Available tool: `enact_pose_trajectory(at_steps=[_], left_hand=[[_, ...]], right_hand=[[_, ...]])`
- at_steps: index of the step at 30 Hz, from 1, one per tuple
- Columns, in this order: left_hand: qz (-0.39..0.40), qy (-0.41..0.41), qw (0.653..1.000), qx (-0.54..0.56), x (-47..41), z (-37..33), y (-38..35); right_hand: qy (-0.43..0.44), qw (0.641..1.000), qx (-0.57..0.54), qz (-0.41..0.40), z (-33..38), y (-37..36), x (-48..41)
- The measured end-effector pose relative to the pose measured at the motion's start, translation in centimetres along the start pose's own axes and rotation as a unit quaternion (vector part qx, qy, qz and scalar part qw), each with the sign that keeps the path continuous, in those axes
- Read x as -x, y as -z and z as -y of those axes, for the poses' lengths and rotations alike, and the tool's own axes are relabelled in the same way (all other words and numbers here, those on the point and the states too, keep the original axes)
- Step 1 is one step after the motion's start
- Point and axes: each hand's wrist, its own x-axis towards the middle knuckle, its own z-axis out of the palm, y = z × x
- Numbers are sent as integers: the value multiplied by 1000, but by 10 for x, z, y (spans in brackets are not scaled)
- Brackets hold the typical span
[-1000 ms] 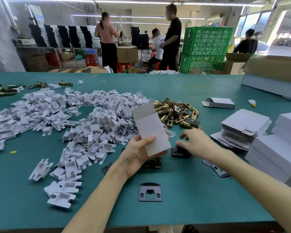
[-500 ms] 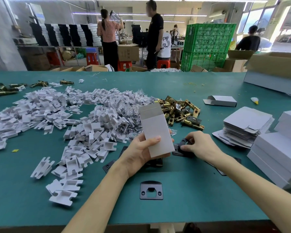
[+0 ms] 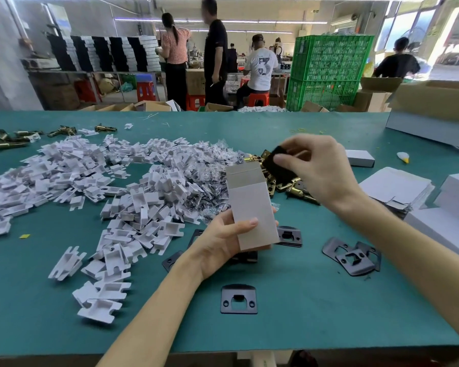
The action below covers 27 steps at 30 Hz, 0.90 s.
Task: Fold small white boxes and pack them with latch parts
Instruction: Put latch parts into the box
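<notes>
My left hand [image 3: 223,242] holds a small white box [image 3: 252,207] upright above the green table, its top flap open. My right hand [image 3: 316,168] pinches a black latch plate [image 3: 276,165] just above and to the right of the box's open top. More black plates lie on the table: one near the front [image 3: 239,299], one behind the box [image 3: 289,235], a few at the right [image 3: 353,255]. Brass latch parts [image 3: 284,185] are heaped behind the box.
A wide heap of white folded inserts [image 3: 117,197] and clear bags covers the table's left and middle. Flat box blanks [image 3: 398,186] and stacked white boxes [image 3: 456,207] sit at the right. One folded box [image 3: 359,157] lies farther back. People work in the background.
My right hand picked a black plate up from the table and raised it to above the box's open top. The left hand kept the box upright.
</notes>
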Motion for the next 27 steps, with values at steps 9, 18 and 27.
enact_pose_trajectory(at_steps=[9,18,27], left_hand=[[60,25,996,-63,5,0,-2],[2,9,998,-57,0,4,-3],[-14,24,998,-58,1,4,-5]], right_hand=[[157,967,153,131,27,-19,3],[202,951,181,149,26,-10,13],[212,908,282,228,23,-16,23]])
